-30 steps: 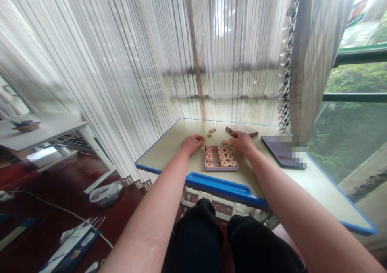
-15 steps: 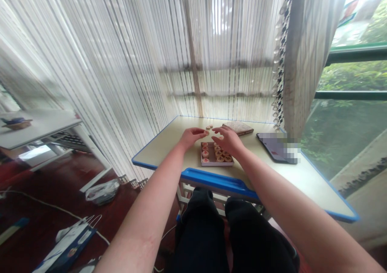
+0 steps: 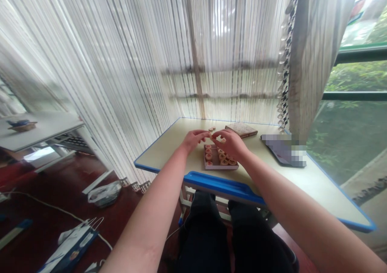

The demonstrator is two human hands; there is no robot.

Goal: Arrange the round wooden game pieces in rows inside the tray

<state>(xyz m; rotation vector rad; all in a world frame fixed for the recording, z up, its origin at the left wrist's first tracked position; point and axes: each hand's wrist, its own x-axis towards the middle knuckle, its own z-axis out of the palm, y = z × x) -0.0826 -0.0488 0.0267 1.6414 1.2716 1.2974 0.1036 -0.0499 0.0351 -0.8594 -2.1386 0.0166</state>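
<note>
Above the far side of a shallow box [image 3: 222, 167], my two hands meet at one small round xiangqi piece [image 3: 211, 135]. My left hand [image 3: 195, 139] pinches it from the left between thumb and fingers. From the right, the thumb and fingertips of my right hand [image 3: 228, 142] close on the same piece. Inside the box, a column of red-marked xiangqi pieces [image 3: 209, 157] lies along the left wall and several dark-marked pieces [image 3: 224, 162] fill the right side, partly hidden by my right hand. A few loose pieces [image 3: 212, 129] lie on the desk beyond my hands.
The box stands on a pale desk [image 3: 163, 150] with a blue edge and a blue front ledge [image 3: 222, 183]. A patterned box lid or book [image 3: 242, 129] lies behind my right hand. A dark tablet-like object [image 3: 276, 150] is farther right. String curtains hang behind the desk.
My right hand has moved left and its fingers have closed on the piece in my left hand. The whole view has shifted slightly, with the desk a little lower and farther right.
</note>
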